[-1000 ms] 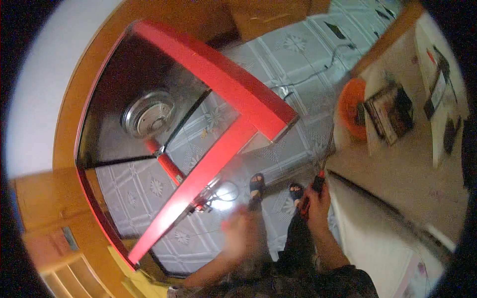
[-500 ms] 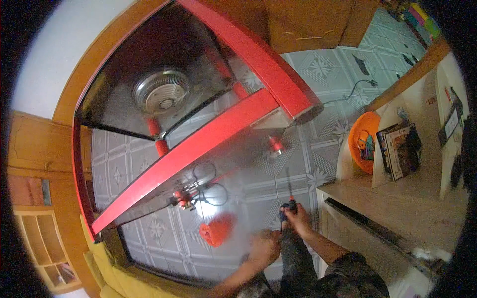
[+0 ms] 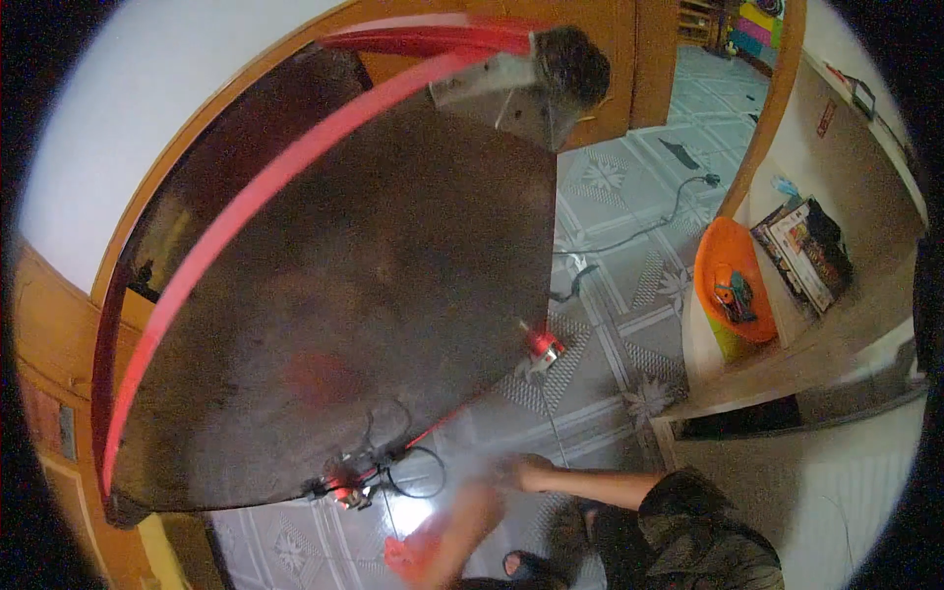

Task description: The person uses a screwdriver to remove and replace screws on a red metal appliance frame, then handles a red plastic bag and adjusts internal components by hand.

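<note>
My left hand (image 3: 470, 513) is a blur above the tiled floor, just above an orange-red plastic bag (image 3: 408, 554); its fingers cannot be made out. My right hand (image 3: 523, 473) reaches in from the right and nearly meets the left. Its fingertips are smeared, and no tool shows clearly in it. Beyond both hands stands a large tilted dark panel (image 3: 383, 246) with a curved red rim (image 3: 211, 231). A red-and-metal fitting (image 3: 349, 484) with black cable loops sits by its lower edge. A second red-and-metal fitting (image 3: 543, 344) is farther right.
To the right, a pale shelf unit (image 3: 678, 418) holds an orange basin (image 3: 723, 256) with small things inside and leaning books (image 3: 808, 258). A cable (image 3: 644, 228) runs over the tiles beyond the panel. Wooden cupboard doors line the far side.
My view has shifted, so the panel's dark face fills more of it and the round grille is out of sight. My right hand moved left toward the other; its dark-handled, thin-shafted tool no longer shows.
</note>
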### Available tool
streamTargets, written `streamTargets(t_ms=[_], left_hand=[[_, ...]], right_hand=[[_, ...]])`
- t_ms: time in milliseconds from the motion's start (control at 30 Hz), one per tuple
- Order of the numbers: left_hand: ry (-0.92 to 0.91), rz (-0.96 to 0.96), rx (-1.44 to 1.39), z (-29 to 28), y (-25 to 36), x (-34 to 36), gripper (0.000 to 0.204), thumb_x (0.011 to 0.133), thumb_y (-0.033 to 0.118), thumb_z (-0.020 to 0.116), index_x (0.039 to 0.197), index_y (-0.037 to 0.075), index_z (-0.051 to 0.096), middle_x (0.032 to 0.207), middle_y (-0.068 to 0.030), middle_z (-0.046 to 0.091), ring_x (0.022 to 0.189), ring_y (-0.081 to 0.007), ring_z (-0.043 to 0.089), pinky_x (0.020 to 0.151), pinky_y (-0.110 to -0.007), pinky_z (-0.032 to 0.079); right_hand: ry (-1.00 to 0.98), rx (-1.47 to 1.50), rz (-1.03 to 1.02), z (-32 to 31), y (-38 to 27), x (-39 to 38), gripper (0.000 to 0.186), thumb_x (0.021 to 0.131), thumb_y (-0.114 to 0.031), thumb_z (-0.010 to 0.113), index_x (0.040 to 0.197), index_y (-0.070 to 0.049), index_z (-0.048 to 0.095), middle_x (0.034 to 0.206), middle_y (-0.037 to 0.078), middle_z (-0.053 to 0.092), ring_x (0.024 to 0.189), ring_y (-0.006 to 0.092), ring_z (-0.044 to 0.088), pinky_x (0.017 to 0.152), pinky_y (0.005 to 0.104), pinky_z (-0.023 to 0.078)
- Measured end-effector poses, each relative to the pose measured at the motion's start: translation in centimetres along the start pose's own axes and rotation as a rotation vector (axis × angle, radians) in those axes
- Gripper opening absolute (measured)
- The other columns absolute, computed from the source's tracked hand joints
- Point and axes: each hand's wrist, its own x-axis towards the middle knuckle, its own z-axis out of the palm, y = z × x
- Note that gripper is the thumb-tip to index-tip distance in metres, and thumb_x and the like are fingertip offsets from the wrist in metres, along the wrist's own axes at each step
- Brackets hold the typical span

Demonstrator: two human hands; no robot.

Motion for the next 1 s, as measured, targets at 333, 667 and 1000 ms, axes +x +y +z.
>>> streamTargets(t_ms=[333, 667, 1000], left_hand=[[-0.125, 0.242, 0.276, 8.7, -8.3, 7.1, 0.022, 0.080, 0.018, 0.051, 0.095, 0.004, 0.058, 0.089, -0.0221, 0.064, 0.085, -0.0365, 0.063, 0.075, -0.047, 0.050], [0.378, -0.045, 0.027, 1.5, -14.7, -2.4, 0.020, 0.074, 0.018, 0.061, 0.085, 0.001, 0.064, 0.073, -0.0248, 0.061, 0.072, -0.0412, 0.060, 0.065, -0.048, 0.048], [0.748, -0.270, -0.126, -1.8, -18.4, -8.4, 0.023, 0.073, 0.010, 0.056, 0.094, 0.002, 0.062, 0.088, -0.0227, 0.063, 0.086, -0.0392, 0.061, 0.076, -0.045, 0.048]], right_hand=[[0.019, -0.411, -0.556, 6.4, 16.2, 21.3, 0.019, 0.076, -0.017, 0.060, 0.073, 0.002, 0.061, 0.061, 0.015, 0.060, 0.055, 0.0291, 0.061, 0.047, 0.0408, 0.047], [-0.386, -0.263, -0.844, 14.4, 6.8, 19.5, 0.024, 0.071, -0.026, 0.059, 0.065, -0.003, 0.055, 0.054, 0.011, 0.057, 0.051, 0.0242, 0.057, 0.048, 0.0396, 0.044], [-1.203, -0.612, -0.299, 18.4, 7.1, 8.3, 0.037, 0.081, -0.039, 0.057, 0.101, -0.007, 0.060, 0.081, 0.015, 0.063, 0.071, 0.0274, 0.061, 0.064, 0.0438, 0.046]])
